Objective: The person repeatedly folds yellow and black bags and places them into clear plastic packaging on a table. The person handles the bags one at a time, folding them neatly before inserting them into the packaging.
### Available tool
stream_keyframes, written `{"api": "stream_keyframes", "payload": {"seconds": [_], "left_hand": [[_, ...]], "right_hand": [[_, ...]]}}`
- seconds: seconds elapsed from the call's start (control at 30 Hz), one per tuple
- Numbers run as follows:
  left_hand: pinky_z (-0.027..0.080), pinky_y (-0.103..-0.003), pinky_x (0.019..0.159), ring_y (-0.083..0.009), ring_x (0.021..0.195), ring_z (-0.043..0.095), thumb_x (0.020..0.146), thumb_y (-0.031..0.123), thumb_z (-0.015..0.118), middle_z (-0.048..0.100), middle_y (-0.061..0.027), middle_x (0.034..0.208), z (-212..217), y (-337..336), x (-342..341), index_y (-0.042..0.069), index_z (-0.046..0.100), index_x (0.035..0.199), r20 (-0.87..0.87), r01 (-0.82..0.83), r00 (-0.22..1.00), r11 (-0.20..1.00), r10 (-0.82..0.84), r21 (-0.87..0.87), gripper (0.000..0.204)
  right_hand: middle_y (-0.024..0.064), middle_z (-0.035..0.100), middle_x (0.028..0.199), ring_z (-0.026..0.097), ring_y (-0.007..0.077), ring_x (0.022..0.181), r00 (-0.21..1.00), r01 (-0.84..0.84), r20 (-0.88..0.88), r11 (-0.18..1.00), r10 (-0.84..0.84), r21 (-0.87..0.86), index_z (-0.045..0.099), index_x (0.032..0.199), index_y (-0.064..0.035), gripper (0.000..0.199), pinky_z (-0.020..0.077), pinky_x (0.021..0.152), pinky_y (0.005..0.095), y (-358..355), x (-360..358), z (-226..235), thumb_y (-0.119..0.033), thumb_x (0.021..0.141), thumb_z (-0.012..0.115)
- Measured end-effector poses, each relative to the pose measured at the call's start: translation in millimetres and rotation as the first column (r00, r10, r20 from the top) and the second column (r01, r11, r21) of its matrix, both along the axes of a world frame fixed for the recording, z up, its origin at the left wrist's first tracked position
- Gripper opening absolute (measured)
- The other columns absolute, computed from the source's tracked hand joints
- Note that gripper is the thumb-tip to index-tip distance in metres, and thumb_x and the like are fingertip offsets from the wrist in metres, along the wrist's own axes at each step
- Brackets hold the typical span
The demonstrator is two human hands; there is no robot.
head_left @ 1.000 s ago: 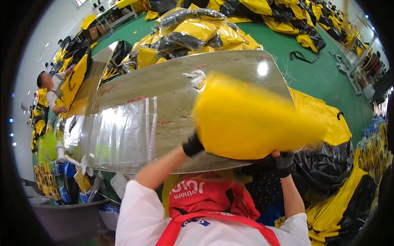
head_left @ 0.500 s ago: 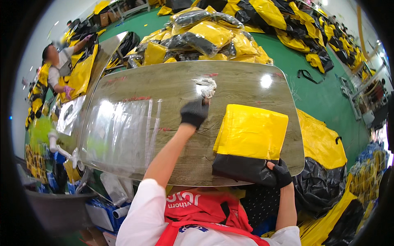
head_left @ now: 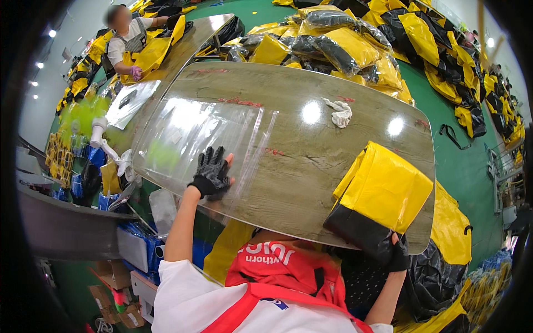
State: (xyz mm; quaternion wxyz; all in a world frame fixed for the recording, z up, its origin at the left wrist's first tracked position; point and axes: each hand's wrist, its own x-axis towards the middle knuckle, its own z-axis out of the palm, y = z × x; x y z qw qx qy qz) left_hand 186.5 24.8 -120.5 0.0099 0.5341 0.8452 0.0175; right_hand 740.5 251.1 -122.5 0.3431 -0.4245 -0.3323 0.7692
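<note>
My left hand point(head_left: 211, 173), in a black dotted glove with bare fingertips, is spread open over the near right part of a stack of clear plastic bags point(head_left: 186, 130). Whether it presses on them I cannot tell. At the table's near right edge, my right hand point(head_left: 398, 252), gloved alike, grips the black corner of a folded yellow-and-black plastic sheet point(head_left: 387, 186). Its thumb lies on top; the other fingers are mostly hidden. A crumpled whitish rag point(head_left: 340, 112) lies on the far side of the wood-patterned table point(head_left: 300, 194), apart from both hands.
Packed yellow-and-black bundles point(head_left: 344, 44) are heaped beyond the table. At the far left a person point(head_left: 127, 44) handles yellow sheeting at another table point(head_left: 202, 36). A white jointed stand point(head_left: 108, 147) is by the left edge. More sheeting point(head_left: 452, 222) hangs at right.
My left hand has left the rag and come back leftward to the clear bags, fingers now spread. My right hand keeps its grip on the folded sheet. The view has turned.
</note>
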Motion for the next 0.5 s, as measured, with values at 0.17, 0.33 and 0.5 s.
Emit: {"api": "stream_keyframes", "payload": {"seconds": [0.17,0.33,0.5], "left_hand": [[0.016,-0.055,0.107,-0.0387,0.127,0.033,0.088,0.022,0.045,0.045,-0.0107,0.133,-16,40,37,0.018,0.056,0.120,-0.034,0.251,0.967,0.931,-0.251,0.265,0.034],[0.017,-0.053,0.108,-0.0366,0.128,0.033,0.082,0.029,0.056,0.044,-0.0134,0.133,-2,89,125,0.014,0.054,0.120,0.115,0.518,0.805,0.784,-0.582,0.341,0.041],[0.016,-0.051,0.109,-0.0355,0.129,0.031,0.082,0.027,0.056,0.043,-0.0137,0.133,-4,81,120,0.012,0.052,0.123,0.052,0.564,0.803,0.785,-0.594,0.256,0.044]], "right_hand": [[0.0096,0.050,0.128,0.048,0.0237,0.116,0.984,0.008,-0.175,0.999,0.001,0.051,0.042,0.130,-0.0014,0.045,0.0369,0.100,0.0360,-7,3,-14,-0.018,0.090,0.054],[0.0094,0.053,0.122,0.052,0.0228,0.110,0.988,-0.139,-0.056,0.989,0.142,0.051,0.042,0.128,0.0008,0.055,0.0401,0.096,0.0352,-27,-6,4,-0.019,0.081,0.063],[0.0095,0.052,0.125,0.051,0.0234,0.111,0.970,-0.210,0.094,0.969,0.223,-0.126,0.041,0.131,0.0027,0.063,0.0389,0.096,0.0328,-51,-6,22,-0.014,0.075,0.066]]}}
